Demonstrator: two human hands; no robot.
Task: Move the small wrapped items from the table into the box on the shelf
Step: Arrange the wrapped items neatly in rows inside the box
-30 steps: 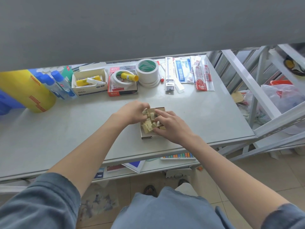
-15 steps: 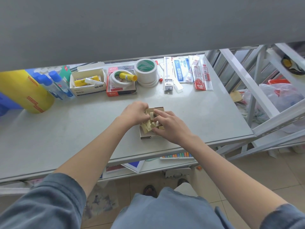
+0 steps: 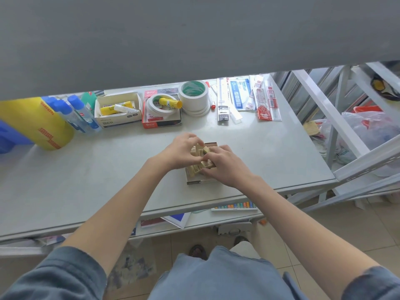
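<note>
Both my forearms are reaching forward and angling inward, meeting over the box [image 3: 198, 181] near the front edge of the surface [image 3: 86, 169]. My left hand [image 3: 179, 152] is sitting palm down at the box's left side, fingers curled in and pinching a wrapped item [image 3: 200, 150] just above the pile. My right hand [image 3: 225, 166] is coming in from the right, knuckles up, fingers curled down onto the items [image 3: 194, 168] inside the box; fingertips are pressing on the same cluster, touching my left fingertips. I'm seeing several tan items tilting every which way in the box, not lying flat. Can't tell exactly how many each hand is gripping, since the fingers are covering them. At the back of the surface: tape roll [image 3: 193, 94], a white box [image 3: 118, 111] and a red box [image 3: 161, 118], both open, blue bottles [image 3: 80, 114], yellow roll [image 3: 36, 124].
</note>
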